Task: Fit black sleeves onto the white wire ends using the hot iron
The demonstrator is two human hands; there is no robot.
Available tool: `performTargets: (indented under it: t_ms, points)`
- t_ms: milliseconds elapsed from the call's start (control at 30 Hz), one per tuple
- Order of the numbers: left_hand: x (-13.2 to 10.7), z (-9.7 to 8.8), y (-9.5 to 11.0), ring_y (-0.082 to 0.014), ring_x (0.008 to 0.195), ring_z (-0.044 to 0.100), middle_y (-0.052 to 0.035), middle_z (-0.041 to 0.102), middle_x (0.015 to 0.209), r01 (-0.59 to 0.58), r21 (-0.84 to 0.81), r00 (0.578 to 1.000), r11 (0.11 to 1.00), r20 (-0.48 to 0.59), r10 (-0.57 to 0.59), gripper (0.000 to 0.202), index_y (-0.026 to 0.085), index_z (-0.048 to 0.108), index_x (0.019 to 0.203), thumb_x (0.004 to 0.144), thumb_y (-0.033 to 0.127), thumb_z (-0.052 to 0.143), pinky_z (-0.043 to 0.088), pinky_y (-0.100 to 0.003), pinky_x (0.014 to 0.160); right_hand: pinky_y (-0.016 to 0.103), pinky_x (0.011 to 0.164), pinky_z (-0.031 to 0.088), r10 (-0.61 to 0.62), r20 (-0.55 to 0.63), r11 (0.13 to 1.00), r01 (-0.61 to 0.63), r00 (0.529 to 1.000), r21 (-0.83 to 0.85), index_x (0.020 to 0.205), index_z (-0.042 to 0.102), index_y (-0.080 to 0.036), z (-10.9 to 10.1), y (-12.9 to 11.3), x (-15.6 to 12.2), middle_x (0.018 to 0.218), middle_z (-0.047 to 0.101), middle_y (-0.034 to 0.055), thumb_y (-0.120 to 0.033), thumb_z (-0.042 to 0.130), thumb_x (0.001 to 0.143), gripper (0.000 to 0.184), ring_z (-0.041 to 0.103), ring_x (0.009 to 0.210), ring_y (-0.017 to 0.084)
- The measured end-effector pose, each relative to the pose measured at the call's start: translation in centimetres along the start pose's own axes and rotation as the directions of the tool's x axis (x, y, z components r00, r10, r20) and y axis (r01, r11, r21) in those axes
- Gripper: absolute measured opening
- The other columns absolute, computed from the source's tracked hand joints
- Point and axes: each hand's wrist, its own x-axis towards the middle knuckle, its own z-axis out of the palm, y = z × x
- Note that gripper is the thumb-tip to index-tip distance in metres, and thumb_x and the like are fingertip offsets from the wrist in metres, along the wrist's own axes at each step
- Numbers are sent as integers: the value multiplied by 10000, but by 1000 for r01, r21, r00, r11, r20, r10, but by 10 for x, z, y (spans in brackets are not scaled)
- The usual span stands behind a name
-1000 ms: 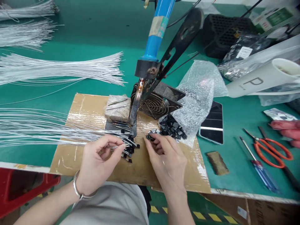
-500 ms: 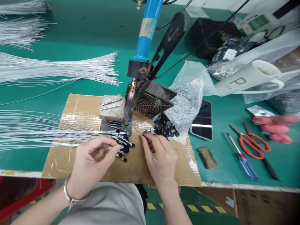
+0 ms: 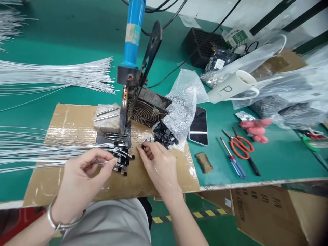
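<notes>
My left hand (image 3: 85,177) is closed in a pinch over the ends of the thin white wires (image 3: 66,151), seemingly on one of them. Small black end pieces (image 3: 123,159) cap several wires just beyond its fingertips. Bent fingers close my right hand (image 3: 160,165) beside a pile of small black parts (image 3: 165,135); what its fingertips hold is hidden. A fine pale strand (image 3: 164,177) crosses the back of that hand. Above and between both hands, a blue-handled soldering iron (image 3: 132,44) is clamped upright, its tip pointing down near the wire ends.
Cardboard (image 3: 107,188) lies under the work. Behind are a pale block (image 3: 106,124), a small fan (image 3: 146,112) and a wire bundle (image 3: 56,73). To the right are bubble wrap (image 3: 183,99), a phone (image 3: 199,124), a screwdriver (image 3: 237,165), orange-handled scissors (image 3: 241,147) and a mug (image 3: 230,89).
The whole view has shifted, so the bench things appear farther left and more of the right side shows. Both hands keep nearly the same pose and place over the cardboard.
</notes>
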Motion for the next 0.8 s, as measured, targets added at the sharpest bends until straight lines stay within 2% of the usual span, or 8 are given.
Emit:
performTargets:
  t_ms: [200,500,600,700,800]
  points:
    - [3,3,9,-133,534,659,-19,751,659,-11,-42,1000,999,-4,11,106,210,764,736,807,284,739,446,-179,431,268,628,579,39,13,999,-39,999,4,993,752,-153,-4,5,-9,808,748,49,-228,586,1029,186,730,654,173]
    - [6,6,16,-118,564,666,-15,755,661,-8,-74,1000,997,0,8,110,190,757,720,815,220,711,475,-169,495,288,543,522,26,40,999,-24,999,-46,915,734,-168,-11,8,-6,730,717,18,-220,592,960,158,702,580,174]
    - [5,6,16,-115,583,668,-12,754,671,-2,-85,1000,996,12,3,108,190,754,728,826,211,716,473,-168,512,281,556,552,8,100,999,-11,995,36,944,738,-164,-16,11,-1,729,725,23,-229,569,974,183,695,564,160]
    - [3,7,14,-99,569,630,1,737,663,-7,-104,1000,995,0,7,97,194,751,739,832,201,724,447,-165,510,269,558,566,26,162,990,-48,986,133,941,731,-176,-19,17,3,722,728,21,-238,568,974,177,687,553,151]
    - [1,7,12,-89,555,589,14,719,654,-15,-109,1000,994,3,15,105,199,742,738,839,194,717,421,-166,504,262,516,530,47,183,990,-71,982,125,865,702,-189,-20,21,7,670,693,10,-290,593,976,185,655,520,150]
